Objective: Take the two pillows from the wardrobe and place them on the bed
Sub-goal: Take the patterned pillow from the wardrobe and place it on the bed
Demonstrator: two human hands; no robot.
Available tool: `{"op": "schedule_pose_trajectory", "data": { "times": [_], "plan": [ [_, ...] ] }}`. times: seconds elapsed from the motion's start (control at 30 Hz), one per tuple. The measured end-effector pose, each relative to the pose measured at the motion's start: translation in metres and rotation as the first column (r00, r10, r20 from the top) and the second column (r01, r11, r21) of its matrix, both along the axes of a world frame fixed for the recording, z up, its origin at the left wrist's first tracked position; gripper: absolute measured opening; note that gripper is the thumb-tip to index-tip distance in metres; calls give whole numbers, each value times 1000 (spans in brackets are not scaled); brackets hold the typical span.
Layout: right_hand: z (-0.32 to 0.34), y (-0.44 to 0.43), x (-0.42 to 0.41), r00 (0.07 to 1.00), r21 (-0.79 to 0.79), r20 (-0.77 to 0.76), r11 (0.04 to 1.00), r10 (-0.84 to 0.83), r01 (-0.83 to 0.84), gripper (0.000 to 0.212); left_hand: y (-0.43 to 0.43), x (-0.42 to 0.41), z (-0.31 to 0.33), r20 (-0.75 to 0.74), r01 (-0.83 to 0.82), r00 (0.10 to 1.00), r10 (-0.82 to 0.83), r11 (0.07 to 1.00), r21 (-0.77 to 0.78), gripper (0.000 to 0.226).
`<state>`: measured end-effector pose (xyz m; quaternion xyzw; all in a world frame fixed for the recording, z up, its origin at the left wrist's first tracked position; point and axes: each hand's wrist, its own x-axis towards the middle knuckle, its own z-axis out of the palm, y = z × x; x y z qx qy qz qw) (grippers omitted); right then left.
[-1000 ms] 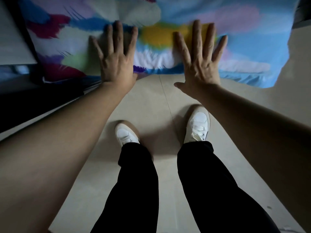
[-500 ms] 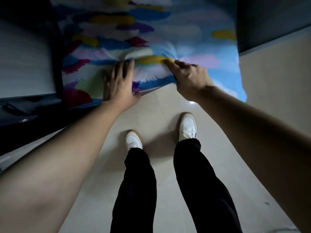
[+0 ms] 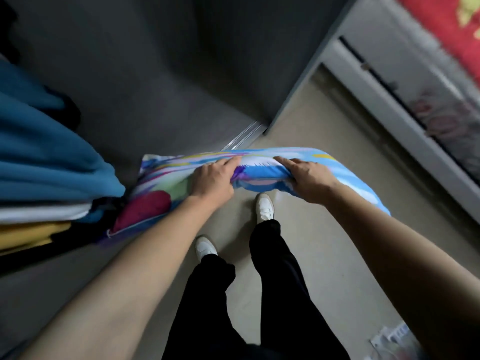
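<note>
- Both grips closed on the pillow (image 3: pixel 262 175): left hand (image 3: pixel 211 181), right hand (image 3: pixel 309 179), holding it above the floor beside the wardrobe (image 3: pixel 130 87)
- Step in hand looks like carrying; next calls for turning right to the bed (image 3: pixel 441 24)

Stacked clothes (image 3: pixel 52 162) crowd left; bed frame (image 3: pixel 405 100) blocks right; floor (image 3: pixel 324 157) btwn open.

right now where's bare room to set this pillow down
Bare floor lies open between the grey wardrobe door and the bed frame. The bed's red cover shows only at the frame's corner. The left is crowded with stacked folded clothes. Both hands grip the pillow.
</note>
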<state>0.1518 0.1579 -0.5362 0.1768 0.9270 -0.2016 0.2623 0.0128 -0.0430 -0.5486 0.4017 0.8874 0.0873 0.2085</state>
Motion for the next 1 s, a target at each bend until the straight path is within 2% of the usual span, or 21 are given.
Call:
{"op": "schedule_pose_trajectory", "data": {
  "times": [0.23,0.43,0.53,0.73,0.87,1.0],
  "plan": [
    [181,29,104,962,232,-179,941,-206,245,56,70,58,163,-106,199,979,-176,945,260,56],
    [291,71,193,895,421,-317,799,-315,430,58,151,120,276,-231,356,933,-277,807,472,57],
    [326,104,232,853,448,-382,736,-357,508,58,198,155,318,-281,397,916,-287,748,532,56],
    [365,183,293,772,442,-525,661,-358,606,53,291,211,375,-340,399,912,-229,688,606,58],
    [379,228,313,761,454,-556,645,-334,615,58,339,226,392,-341,397,912,-226,692,603,60],
    [384,273,315,755,456,-567,638,-329,621,56,380,231,398,-316,375,922,-223,714,591,52]
  ]
}}
